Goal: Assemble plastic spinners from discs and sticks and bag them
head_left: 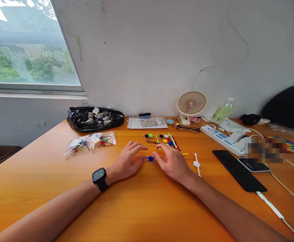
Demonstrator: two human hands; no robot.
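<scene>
A blue spinner, a round disc with a thin arrow across it, lies on the wooden table between my two hands. My left hand, with a black watch on the wrist, has its thumb by the arrow's left end; whether they touch I cannot tell. Thumb and forefinger are apart. On the other side my right hand rests with thumb and fingers spread near the arrow's right end. A white spinner with an arrow lies to the right. Behind my hands are coloured discs and loose arrows.
Plastic bags of small parts lie left, before a black bag. A screwdriver, white sheet, glasses and fan line the wall. A power strip, bottle and black phone stand right.
</scene>
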